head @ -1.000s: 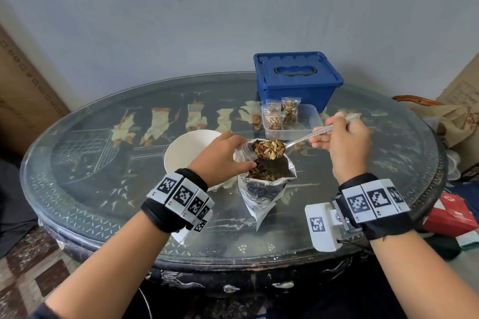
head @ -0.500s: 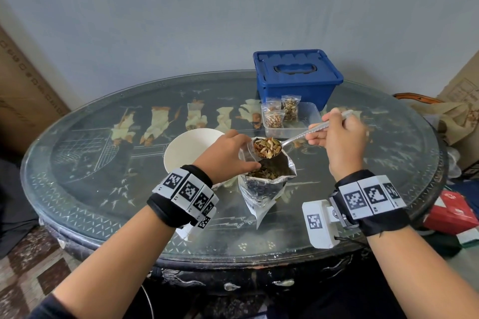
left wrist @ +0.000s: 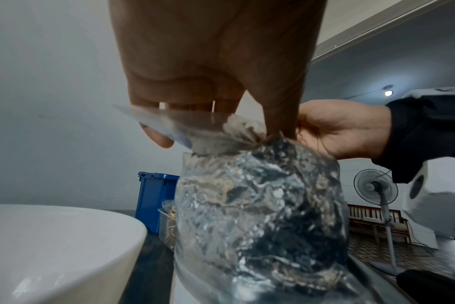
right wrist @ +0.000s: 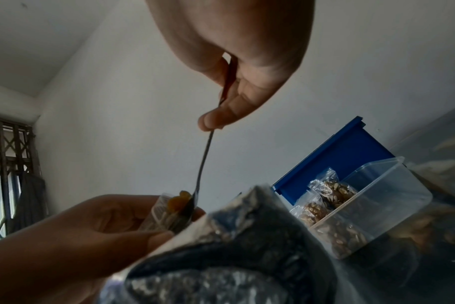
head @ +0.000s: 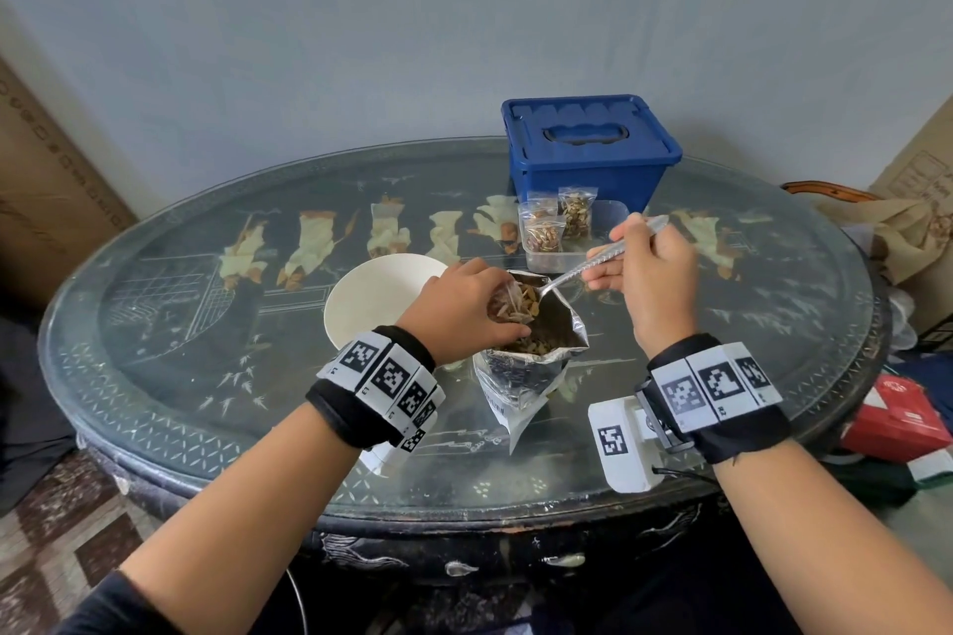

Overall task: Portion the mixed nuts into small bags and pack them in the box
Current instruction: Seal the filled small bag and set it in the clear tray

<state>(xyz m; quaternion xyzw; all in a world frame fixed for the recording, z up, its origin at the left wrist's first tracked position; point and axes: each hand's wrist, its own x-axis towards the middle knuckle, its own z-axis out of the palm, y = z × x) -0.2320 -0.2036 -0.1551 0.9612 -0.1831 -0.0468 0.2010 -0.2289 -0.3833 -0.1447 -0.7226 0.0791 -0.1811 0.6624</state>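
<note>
Left hand (head: 459, 309) pinches small bag (head: 508, 307), mostly hidden — right hand (head: 652, 268) grips spoon (head: 582, 268).

An oval, glass-topped table (head: 170, 366) with painted figures carries a foil bag of mixed nuts (head: 521, 376) near its front — a white bowl (head: 371, 294) just left of the bag, a clear tub (head: 608, 242) of filled small bags behind it, a lidded blue box (head: 588, 150) farther back.

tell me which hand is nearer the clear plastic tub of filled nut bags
Right. The right hand, holding the metal spoon, hovers just in front of the clear plastic tub; the left hand is farther left, over the foil pouch.
</note>
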